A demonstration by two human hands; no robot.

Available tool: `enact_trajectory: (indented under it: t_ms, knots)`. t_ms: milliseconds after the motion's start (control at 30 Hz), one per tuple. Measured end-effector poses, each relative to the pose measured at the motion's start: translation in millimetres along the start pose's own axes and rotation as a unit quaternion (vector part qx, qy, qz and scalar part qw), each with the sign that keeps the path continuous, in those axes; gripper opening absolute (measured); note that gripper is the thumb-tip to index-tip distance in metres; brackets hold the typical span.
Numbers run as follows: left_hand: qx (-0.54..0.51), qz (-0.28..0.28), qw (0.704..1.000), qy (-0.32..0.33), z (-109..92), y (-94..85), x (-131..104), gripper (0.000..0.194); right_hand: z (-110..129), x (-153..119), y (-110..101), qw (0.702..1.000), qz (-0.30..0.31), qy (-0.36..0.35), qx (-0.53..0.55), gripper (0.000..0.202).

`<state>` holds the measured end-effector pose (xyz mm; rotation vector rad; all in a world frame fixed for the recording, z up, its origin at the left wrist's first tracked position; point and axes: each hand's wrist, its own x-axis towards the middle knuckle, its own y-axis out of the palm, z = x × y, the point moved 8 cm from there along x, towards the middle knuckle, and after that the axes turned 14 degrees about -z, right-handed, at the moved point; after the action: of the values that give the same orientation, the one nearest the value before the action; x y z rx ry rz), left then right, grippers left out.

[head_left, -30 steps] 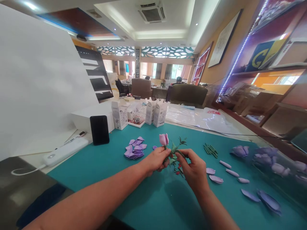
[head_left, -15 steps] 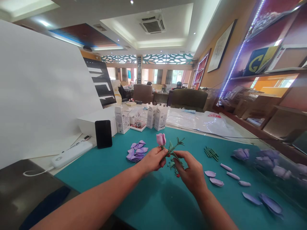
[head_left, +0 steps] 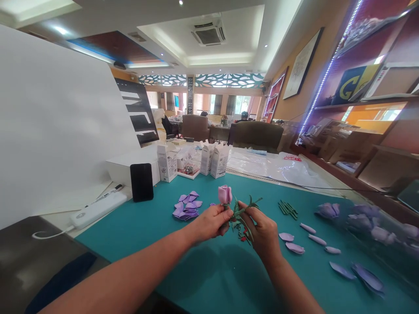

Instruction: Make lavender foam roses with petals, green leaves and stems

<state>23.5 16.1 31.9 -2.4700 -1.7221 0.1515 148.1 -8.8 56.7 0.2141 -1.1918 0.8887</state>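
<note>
A pink flower head (head_left: 224, 194) stands upright above my left hand (head_left: 214, 221), whose fingers are closed round its stem just below the bloom. To its right, my right hand (head_left: 262, 226) pinches a green leafy stem (head_left: 253, 203) between thumb and fingers. The leaves meet the flower's stem between the hands, and the exact joint is hidden. Small green and red pieces (head_left: 242, 238) lie on the teal mat (head_left: 209, 279) beneath the hands.
Purple petals (head_left: 187, 206) are piled at left, near a black phone-like slab (head_left: 142, 182) and a white power strip (head_left: 100, 210). White boxes (head_left: 218, 161) stand behind. Green sticks (head_left: 288, 209), loose petals (head_left: 295, 248) and purple flowers (head_left: 329, 210) lie at right. Two people sit far back.
Both hands have shifted slightly right and down with the flower and the leafy stem. My right fingers have moved up along the green stem.
</note>
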Motion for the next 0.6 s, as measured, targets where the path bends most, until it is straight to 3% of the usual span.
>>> enact_trajectory:
  t_ms: [233, 333, 433, 600]
  knots:
    - [0.010, 0.019, 1.000, 0.007, 1, 3.2, 1, 0.038, -4, -3, 5, 1.000, 0.023, -0.011, -0.003, 0.024]
    - [0.027, 0.009, 1.000, 0.012, 0, -2.6, 3, 0.038, -10, -4, 6, 1.000, 0.021, 0.017, 0.001, 0.025]
    - [0.062, -0.043, 0.997, 0.016, -1, -25.3, 14, 0.032, -23, -7, 8, 0.997, 0.024, 0.073, -0.006, 0.032]
    - [0.172, -0.147, 0.974, -0.025, 14, -94.0, 45, 0.010, -39, -10, 11, 0.994, 0.038, 0.105, -0.016, 0.035]
